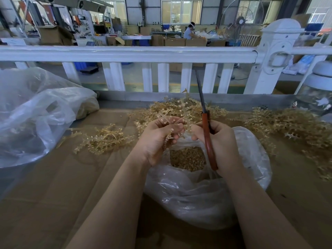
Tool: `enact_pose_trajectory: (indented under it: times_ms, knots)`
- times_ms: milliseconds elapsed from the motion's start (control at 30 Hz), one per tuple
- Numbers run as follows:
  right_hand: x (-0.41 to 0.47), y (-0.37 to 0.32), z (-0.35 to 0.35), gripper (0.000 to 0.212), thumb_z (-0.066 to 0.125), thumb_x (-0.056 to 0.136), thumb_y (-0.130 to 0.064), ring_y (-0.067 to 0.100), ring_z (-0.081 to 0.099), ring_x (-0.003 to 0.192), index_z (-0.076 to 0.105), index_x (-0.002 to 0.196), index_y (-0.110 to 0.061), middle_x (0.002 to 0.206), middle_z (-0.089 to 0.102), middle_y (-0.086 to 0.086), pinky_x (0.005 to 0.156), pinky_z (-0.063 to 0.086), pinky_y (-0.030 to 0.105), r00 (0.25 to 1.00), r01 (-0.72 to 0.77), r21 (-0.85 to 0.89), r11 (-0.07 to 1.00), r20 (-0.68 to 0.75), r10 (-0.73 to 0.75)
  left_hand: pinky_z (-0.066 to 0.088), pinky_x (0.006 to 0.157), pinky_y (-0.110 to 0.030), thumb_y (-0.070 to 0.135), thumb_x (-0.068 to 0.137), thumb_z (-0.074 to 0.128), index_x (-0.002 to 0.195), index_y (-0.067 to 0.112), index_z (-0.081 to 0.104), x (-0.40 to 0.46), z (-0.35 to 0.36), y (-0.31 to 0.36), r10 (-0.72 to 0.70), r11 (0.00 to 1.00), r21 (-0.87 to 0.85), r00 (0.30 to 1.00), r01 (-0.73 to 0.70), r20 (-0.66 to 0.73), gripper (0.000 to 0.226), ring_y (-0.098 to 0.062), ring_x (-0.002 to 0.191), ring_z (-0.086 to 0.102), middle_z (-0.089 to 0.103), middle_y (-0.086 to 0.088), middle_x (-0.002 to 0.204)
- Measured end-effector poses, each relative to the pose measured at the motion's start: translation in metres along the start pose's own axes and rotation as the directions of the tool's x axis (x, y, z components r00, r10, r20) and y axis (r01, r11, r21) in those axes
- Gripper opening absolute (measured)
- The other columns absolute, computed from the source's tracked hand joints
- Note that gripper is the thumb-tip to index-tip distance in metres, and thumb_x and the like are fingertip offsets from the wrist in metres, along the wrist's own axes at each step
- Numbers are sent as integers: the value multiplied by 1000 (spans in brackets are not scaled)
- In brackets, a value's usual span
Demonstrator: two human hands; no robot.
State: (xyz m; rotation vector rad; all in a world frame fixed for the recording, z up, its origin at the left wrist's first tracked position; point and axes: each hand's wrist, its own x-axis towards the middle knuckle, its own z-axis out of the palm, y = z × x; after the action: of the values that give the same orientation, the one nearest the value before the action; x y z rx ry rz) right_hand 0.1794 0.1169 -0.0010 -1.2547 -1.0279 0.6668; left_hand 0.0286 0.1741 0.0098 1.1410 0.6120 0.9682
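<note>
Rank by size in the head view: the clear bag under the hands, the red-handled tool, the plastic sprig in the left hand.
1. clear bag
2. red-handled tool
3. plastic sprig, partly hidden by the left hand, still smallest

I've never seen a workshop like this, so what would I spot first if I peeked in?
In the middle, the right hand grips a red-handled cutting tool, blade pointing up, while the left hand holds a golden plastic sprig. Below them sits a clear bag with small golden bits inside, and heaps of such sprigs lie on the cardboard behind.
</note>
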Motion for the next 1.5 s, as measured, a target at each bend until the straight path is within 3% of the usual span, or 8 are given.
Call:
enact_pose_trajectory:
  times_ms: [300, 467, 633, 733, 900, 1067, 1267, 1500]
  knots:
    - [1, 3, 1, 9, 81, 82, -19, -1, 66, 65, 73, 84, -19, 70, 71, -12, 56, 47, 8, 998, 60, -115, 992, -11, -61, 44, 48, -14, 13, 84, 74, 58, 23, 71, -2, 2, -5, -7, 979, 206, 1000, 3, 19, 28, -3, 48, 57, 62, 9, 56]
    - [-1, 4, -1, 18, 80, 82, -37, 7, 68, 64, 72, 76, -22, 70, 73, -5, 55, 50, 16, 999, 24, -204, 979, -30, -31, 40, 46, -13, 30, 72, 78, 77, 14, 71, -2, 4, -4, 5, 991, 136, 999, 0, -34, 18, -3, 49, 51, 64, 5, 63]
    - [-2, 2, 2, 16, 77, 84, -31, 14, 71, 69, 73, 77, -18, 70, 74, 0, 67, 57, 26, 1000, 10, -209, 978, 24, -5, 43, 53, -18, 38, 72, 77, 70, 22, 74, -2, 5, -5, 61, 968, 245, 998, -51, -34, 17, -7, 57, 55, 66, 5, 65]
    - [-1, 3, 1, 14, 76, 85, -27, 18, 71, 70, 73, 77, -16, 71, 74, 4, 67, 58, 29, 1000, 9, -215, 977, 18, -6, 46, 54, -18, 27, 70, 80, 76, 19, 75, -1, 2, -6, 21, 979, 203, 1000, -24, 15, 11, -8, 58, 57, 66, 1, 65]
    - [-2, 2, 1, 14, 74, 87, -26, 10, 69, 69, 74, 74, -20, 70, 73, -1, 64, 52, 13, 997, 73, -184, 980, 25, -70, 46, 53, -18, 13, 64, 81, 76, 16, 76, -1, -1, -5, -20, 994, 109, 999, 15, 49, 14, -9, 58, 58, 65, -1, 65]
    - [-1, 3, 0, 23, 76, 81, -45, 1, 63, 58, 69, 71, -25, 61, 68, -12, 55, 47, 12, 995, 95, -208, 973, -21, -101, 41, 54, -18, 4, 74, 76, 81, 12, 72, -1, 0, -1, 9, 1000, 11, 999, -8, -48, 11, -8, 58, 54, 64, 1, 65]
    - [-4, 5, -8, 53, 58, 60, -87, -13, 59, 79, 60, 82, -39, 81, 64, -35, 60, 41, 20, 990, 119, -491, 863, -5, -139, 41, 55, -18, 2, 83, 70, 85, 13, 66, -2, -3, 6, 64, 993, -90, 987, -78, -150, 12, -6, 59, 54, 70, -1, 75]
    - [-7, 12, -8, 61, 46, 68, -89, -1, 55, 68, 53, 88, -32, 71, 59, -17, 56, 39, 19, 959, 269, -720, 640, 137, -249, 41, 58, -20, 1, 80, 70, 75, 15, 63, -5, -4, 7, 194, 978, -37, 962, -204, -191, 16, -10, 61, 51, 61, 2, 66]
